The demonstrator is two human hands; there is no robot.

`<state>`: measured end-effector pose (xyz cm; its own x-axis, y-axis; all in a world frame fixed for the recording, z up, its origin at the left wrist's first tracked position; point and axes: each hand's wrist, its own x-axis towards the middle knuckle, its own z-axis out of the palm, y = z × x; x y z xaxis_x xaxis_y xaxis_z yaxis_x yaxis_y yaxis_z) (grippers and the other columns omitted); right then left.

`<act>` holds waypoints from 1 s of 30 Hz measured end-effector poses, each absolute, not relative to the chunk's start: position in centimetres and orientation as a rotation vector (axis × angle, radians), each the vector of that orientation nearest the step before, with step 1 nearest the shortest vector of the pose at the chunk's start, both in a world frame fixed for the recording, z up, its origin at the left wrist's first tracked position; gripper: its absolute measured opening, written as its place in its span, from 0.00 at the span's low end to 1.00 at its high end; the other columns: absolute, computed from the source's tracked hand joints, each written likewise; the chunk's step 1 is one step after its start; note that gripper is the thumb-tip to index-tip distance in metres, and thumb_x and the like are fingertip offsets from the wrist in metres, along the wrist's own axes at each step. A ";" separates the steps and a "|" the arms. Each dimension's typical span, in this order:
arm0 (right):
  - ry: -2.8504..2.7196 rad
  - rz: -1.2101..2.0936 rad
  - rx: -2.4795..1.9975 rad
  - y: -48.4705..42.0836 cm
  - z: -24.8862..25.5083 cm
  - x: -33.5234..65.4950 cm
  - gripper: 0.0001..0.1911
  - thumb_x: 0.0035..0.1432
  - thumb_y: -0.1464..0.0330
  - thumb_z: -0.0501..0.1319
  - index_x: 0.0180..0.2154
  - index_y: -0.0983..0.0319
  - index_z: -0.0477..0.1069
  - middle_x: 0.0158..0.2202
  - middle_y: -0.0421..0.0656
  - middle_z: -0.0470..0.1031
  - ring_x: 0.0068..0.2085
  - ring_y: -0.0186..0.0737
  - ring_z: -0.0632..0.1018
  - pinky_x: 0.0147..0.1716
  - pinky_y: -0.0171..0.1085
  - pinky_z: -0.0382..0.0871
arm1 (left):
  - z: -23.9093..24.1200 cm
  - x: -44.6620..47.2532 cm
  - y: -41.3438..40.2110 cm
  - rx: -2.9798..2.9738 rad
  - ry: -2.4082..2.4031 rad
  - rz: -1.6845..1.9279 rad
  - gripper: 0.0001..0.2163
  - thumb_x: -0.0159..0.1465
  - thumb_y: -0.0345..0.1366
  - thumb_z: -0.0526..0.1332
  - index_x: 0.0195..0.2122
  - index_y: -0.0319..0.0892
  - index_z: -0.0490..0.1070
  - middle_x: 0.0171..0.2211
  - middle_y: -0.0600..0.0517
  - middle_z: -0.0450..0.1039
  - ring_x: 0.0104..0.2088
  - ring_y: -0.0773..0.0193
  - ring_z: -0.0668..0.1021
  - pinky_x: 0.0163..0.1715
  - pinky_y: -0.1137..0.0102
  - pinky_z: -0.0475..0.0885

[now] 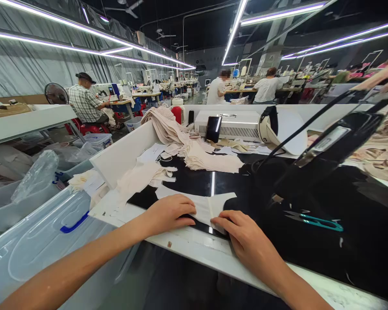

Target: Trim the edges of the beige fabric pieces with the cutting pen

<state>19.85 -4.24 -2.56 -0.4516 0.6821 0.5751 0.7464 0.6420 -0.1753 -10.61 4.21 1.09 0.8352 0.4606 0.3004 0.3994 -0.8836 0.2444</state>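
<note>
A white cut fabric piece (200, 206) lies on the glossy black work surface (194, 181) near the table's front edge. My left hand (168, 213) rests on its left part, fingers curled and pressing down. My right hand (245, 241) presses its lower right edge with fingers held together. Neither hand lifts the piece off the surface.
Stacks of beige cut pieces (194, 150) lie behind. Teal thread snips (313, 220) rest on black fabric at right. A phone (213, 128) leans on a white machine (233, 125). Clear plastic bins (45, 232) stand at left. Other people sit at sewing tables further back.
</note>
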 end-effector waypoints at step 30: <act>-2.204 -0.116 -1.122 -4.4 -2.4 19.3 0.30 0.67 0.88 0.54 0.52 0.57 0.87 0.47 0.46 0.89 0.42 0.43 0.89 0.40 0.41 0.86 | 2.8 -14.6 3.3 3.133 1.099 0.332 0.23 0.65 0.08 0.54 0.42 0.45 0.76 0.45 0.52 0.83 0.45 0.56 0.83 0.43 0.64 0.73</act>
